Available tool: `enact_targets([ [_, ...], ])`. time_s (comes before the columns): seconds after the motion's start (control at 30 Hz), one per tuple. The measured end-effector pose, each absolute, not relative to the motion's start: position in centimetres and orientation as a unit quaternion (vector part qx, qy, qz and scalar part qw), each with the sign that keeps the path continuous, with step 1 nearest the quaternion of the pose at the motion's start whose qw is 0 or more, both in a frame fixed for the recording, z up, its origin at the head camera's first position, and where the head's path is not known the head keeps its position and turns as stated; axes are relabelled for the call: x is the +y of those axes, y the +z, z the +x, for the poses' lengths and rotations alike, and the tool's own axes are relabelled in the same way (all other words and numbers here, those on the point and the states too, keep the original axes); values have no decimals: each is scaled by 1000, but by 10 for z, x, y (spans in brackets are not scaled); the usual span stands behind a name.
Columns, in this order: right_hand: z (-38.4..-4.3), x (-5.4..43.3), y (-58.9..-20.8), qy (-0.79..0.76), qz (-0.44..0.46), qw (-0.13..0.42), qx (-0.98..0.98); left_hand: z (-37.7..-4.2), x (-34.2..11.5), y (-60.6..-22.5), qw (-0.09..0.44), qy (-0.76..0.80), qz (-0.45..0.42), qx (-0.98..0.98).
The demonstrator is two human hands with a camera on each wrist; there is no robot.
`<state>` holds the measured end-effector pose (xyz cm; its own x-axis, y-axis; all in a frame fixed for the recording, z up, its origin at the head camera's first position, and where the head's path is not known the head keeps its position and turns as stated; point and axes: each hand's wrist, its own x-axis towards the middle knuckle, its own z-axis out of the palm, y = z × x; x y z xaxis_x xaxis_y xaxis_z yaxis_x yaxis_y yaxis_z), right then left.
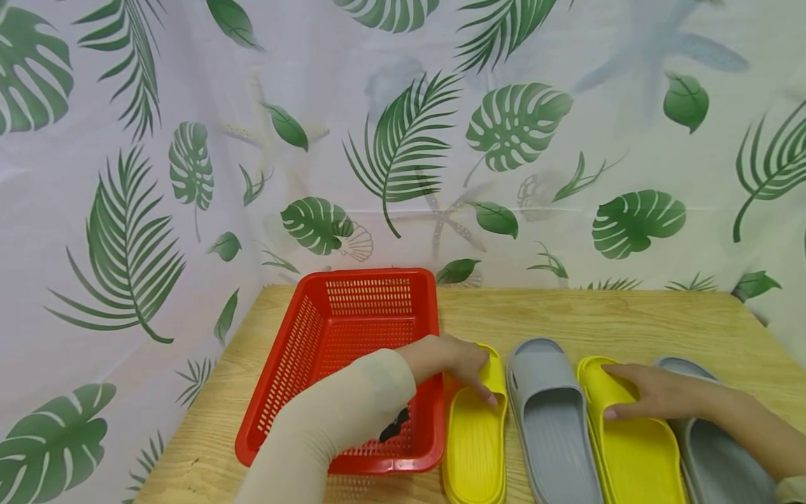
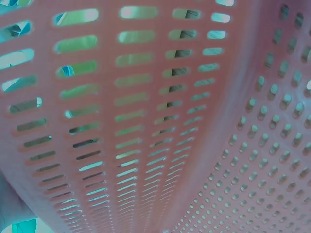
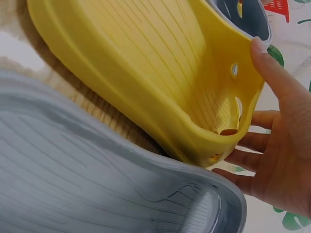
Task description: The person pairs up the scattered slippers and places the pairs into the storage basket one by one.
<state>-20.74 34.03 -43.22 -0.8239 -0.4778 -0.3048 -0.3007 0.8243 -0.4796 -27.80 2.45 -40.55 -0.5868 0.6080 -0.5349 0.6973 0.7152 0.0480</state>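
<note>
Four slide slippers lie in a row on the wooden table, yellow and grey by turns. My left hand grips the strap of the leftmost yellow slipper, its thumb at the strap's opening edge. Over the strap of the other yellow slipper lies my right hand. In the right wrist view, the right hand holds that yellow slipper by its strap, thumb on one edge and fingers round the other. A grey slipper lies between the yellow ones; another grey slipper is partly hidden under my right forearm.
A red plastic basket with slotted walls stands left of the slippers, my left forearm crossing above it. Its perforated wall fills the left wrist view. Behind the wooden table hangs a leaf-patterned curtain.
</note>
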Motion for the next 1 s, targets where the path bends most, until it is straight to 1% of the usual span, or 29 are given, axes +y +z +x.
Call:
enact_targets([
  [0.1,-207,341,-434,-224,-208,212,928,-279,26,-407,267,-80,380,882],
  [0.27,-207,343,-433,-228,-216,200,928,-281,27,-409,257,-80,392,880],
  [0.47,-207,344,-428,-216,-204,196,935,-282,25,-406,245,-58,400,881],
  [0.73,-205,346,-422,-187,-210,149,948,-281,24,-398,236,-22,385,892],
  [1.0,-206,346,-408,-175,-187,158,954,-283,22,-393,208,-5,397,894],
])
